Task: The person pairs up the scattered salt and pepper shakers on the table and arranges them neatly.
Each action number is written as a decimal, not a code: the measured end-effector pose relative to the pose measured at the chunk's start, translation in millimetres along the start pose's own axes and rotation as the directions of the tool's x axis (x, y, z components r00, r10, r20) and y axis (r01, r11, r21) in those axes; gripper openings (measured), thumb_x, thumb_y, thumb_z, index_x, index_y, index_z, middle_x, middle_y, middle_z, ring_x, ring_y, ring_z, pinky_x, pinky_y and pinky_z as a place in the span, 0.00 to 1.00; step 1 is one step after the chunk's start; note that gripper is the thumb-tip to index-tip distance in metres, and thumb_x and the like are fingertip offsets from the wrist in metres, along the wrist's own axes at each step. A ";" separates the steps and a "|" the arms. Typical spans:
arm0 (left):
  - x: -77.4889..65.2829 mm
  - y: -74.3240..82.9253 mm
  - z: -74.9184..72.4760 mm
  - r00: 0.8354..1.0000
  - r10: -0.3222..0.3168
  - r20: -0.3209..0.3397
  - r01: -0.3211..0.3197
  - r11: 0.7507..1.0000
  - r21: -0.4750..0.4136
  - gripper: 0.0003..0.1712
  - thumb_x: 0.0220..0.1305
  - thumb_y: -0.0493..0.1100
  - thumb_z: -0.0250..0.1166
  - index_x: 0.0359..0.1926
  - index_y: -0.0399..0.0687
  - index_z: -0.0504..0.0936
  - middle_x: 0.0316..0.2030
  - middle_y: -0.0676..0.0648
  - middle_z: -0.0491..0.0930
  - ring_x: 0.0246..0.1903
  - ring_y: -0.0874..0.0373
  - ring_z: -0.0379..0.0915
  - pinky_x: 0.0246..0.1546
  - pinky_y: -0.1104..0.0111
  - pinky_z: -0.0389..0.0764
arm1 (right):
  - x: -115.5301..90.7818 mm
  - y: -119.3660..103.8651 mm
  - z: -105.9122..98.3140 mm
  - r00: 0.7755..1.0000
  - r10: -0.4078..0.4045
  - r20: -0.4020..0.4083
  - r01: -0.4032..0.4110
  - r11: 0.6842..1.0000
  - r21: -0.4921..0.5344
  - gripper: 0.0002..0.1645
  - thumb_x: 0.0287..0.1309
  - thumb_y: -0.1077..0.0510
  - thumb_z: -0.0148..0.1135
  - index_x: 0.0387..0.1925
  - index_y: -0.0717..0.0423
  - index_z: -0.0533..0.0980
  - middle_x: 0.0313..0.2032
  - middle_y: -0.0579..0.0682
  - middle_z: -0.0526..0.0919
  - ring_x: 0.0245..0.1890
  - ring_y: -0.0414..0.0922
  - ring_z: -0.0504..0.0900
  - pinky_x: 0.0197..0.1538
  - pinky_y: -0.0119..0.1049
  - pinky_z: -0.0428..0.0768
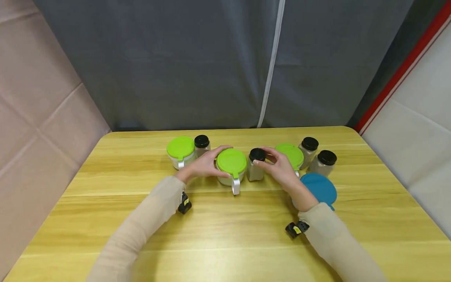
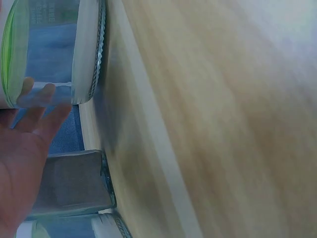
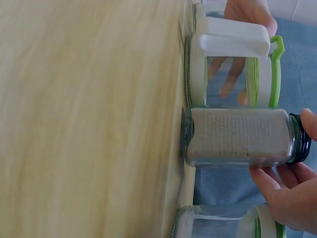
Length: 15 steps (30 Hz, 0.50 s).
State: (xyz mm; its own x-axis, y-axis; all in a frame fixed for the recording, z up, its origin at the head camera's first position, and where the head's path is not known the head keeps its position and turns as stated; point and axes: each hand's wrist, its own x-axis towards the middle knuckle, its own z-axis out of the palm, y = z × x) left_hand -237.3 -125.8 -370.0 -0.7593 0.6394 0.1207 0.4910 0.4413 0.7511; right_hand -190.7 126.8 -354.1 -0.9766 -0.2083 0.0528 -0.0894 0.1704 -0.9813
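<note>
At right hand (image 1: 280,166), black-capped jar (image 1: 255,171), partly covered

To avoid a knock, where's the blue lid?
In the head view, the blue lid is right of centre, beside the right wrist and just below the rightmost black-capped jar.

Readable text: none in any of the three views.
Green-lidded glass jar (image 2: 53,49): faint, print-like rows show on the clear wall at the top of the left wrist view, too blurred to yield a word or number.
Black-capped jar (image 3: 237,134): pale rows of marks cross its flat side in the right wrist view, the characters indistinct.
Left wrist unit (image 1: 184,203): yellow patch, any lettering too small to tell.
Right wrist unit (image 1: 297,229): similar yellow patch, likewise illegible.
</note>
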 end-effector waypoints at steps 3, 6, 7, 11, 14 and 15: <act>0.5 0.0 1.0 0.999 -0.037 -0.002 0.037 0.999 -0.013 0.52 0.39 0.47 0.74 0.64 0.54 0.55 0.55 0.48 0.65 0.52 0.57 0.61 0.54 0.60 0.59 | 1.9 0.6 3.0 1.000 0.004 -0.005 -0.004 1.000 0.016 0.33 0.51 0.60 0.62 0.58 0.61 0.62 0.58 0.58 0.62 0.59 0.51 0.59 0.50 0.35 0.70; -2.3 10.5 -0.4 0.997 -0.082 0.002 0.082 0.995 -0.059 0.52 0.42 0.45 0.73 0.65 0.51 0.51 0.57 0.44 0.62 0.54 0.52 0.60 0.55 0.57 0.57 | 3.1 1.3 4.8 1.000 0.019 -0.015 -0.019 1.000 0.017 0.33 0.52 0.60 0.61 0.59 0.61 0.62 0.58 0.58 0.61 0.59 0.50 0.59 0.51 0.35 0.69; -3.3 15.4 -1.0 0.995 -0.099 0.005 0.099 0.992 -0.079 0.52 0.43 0.44 0.72 0.65 0.49 0.51 0.58 0.42 0.61 0.55 0.51 0.59 0.55 0.56 0.56 | 3.6 1.3 5.3 0.999 0.026 -0.021 -0.026 1.000 0.014 0.33 0.52 0.60 0.61 0.59 0.60 0.62 0.58 0.57 0.61 0.59 0.50 0.59 0.51 0.34 0.69; -5.1 27.5 -3.2 0.990 -0.137 0.016 0.137 0.979 -0.152 0.50 0.45 0.43 0.71 0.63 0.43 0.49 0.59 0.39 0.57 0.56 0.47 0.56 0.56 0.54 0.54 | 5.0 1.4 6.2 0.998 0.037 -0.045 -0.037 0.999 0.005 0.34 0.52 0.58 0.61 0.60 0.58 0.61 0.59 0.57 0.61 0.59 0.49 0.59 0.50 0.33 0.69; -1.0 13.5 0.3 0.993 -0.119 0.008 0.118 0.977 -0.178 0.50 0.44 0.47 0.72 0.62 0.45 0.50 0.58 0.42 0.58 0.56 0.50 0.56 0.56 0.55 0.54 | 7.3 2.2 6.7 0.997 0.043 -0.064 -0.043 0.999 0.002 0.34 0.53 0.58 0.61 0.60 0.58 0.61 0.59 0.57 0.60 0.60 0.49 0.59 0.52 0.34 0.68; 0.3 8.2 1.8 0.994 -0.113 0.002 0.112 0.976 -0.186 0.50 0.43 0.48 0.72 0.62 0.47 0.50 0.58 0.43 0.58 0.56 0.51 0.56 0.56 0.56 0.55 | 11.4 10.8 5.7 0.997 0.025 -0.075 -0.025 1.000 -0.004 0.34 0.52 0.55 0.62 0.60 0.55 0.61 0.59 0.55 0.61 0.59 0.47 0.59 0.51 0.32 0.68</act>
State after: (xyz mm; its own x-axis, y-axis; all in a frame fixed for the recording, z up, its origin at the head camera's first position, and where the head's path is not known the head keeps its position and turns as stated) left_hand -232.7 -120.9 -365.0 -0.8090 0.5868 0.0333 0.3152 0.3852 0.8673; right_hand -201.7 120.8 -365.1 -0.9904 -0.1314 0.0424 -0.0658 0.1793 -0.9816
